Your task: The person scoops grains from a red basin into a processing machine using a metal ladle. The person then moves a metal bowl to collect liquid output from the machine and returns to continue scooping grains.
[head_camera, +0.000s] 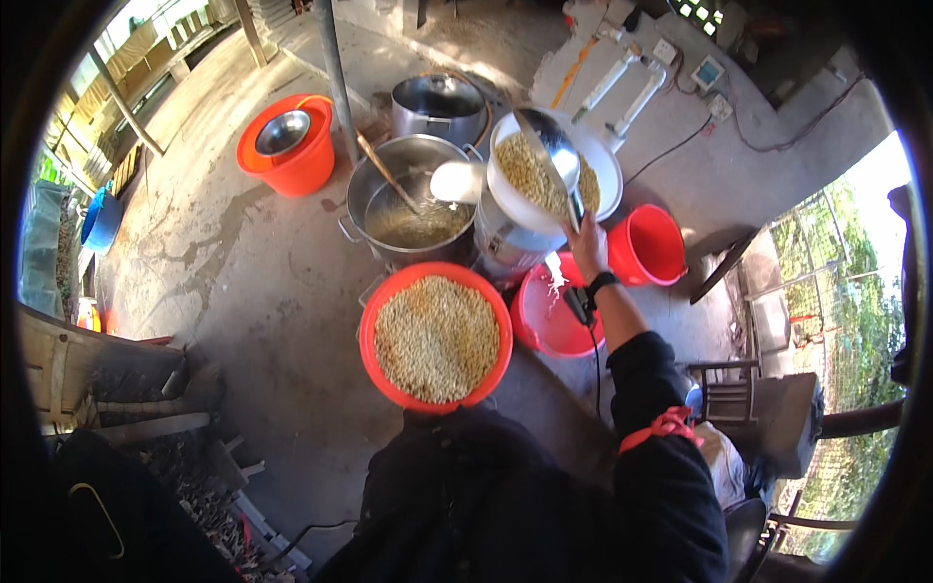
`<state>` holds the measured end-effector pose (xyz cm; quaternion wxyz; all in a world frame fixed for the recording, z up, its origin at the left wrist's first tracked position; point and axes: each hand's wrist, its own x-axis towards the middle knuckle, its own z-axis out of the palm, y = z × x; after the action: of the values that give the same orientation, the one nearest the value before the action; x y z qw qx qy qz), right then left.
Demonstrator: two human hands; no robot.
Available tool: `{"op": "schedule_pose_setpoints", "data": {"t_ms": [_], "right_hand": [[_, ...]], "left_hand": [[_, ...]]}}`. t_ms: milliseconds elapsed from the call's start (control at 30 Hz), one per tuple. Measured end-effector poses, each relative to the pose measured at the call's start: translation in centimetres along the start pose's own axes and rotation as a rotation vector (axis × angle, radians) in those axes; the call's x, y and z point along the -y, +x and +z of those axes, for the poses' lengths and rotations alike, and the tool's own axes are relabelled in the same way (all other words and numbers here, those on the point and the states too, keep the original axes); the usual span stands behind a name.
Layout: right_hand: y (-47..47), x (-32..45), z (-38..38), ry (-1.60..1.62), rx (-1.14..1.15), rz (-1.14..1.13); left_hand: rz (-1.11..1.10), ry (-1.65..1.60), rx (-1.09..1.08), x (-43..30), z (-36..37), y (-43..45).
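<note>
My right hand [589, 246] grips the handle of a large metal ladle [560, 154], tilted on edge over a white plastic hopper [519, 213] that holds pale beans [528, 171], likely soybeans. Beneath the hopper stands a metal grinding machine [510, 244]. A bright white spout or flap [457, 182] reaches from its side over a big metal pot [357, 197] of cloudy liquid, in which a wooden-handled stick [386, 173] leans. Right in front of me, an orange-red basin [374, 379] is heaped with the same kind of beans. My left hand is out of view.
White streaks mark a red tub [536, 321] beside the machine. A red bucket [646, 244] stands to its right. Another metal pot [437, 109] sits behind. Farther left are an orange tub [291, 171] with a metal bowl [283, 133] and a post [335, 73]. A power cord [598, 379] hangs near my forearm.
</note>
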<state>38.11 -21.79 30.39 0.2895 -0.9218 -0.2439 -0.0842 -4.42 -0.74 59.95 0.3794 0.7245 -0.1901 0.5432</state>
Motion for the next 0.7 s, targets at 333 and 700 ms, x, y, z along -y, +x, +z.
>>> {"op": "schedule_pose_setpoints", "data": {"t_ms": [333, 700], "right_hand": [[0.1, 1.4, -0.7, 0.011, 0.038, 0.087], [-0.1, 1.6, -0.4, -0.034, -0.011, 0.064]], "left_hand": [[0.017, 0.018, -0.002, -0.4, -0.2, 0.5], [0.017, 0.021, 0.010, -1.0, -1.1, 0.6]]}}
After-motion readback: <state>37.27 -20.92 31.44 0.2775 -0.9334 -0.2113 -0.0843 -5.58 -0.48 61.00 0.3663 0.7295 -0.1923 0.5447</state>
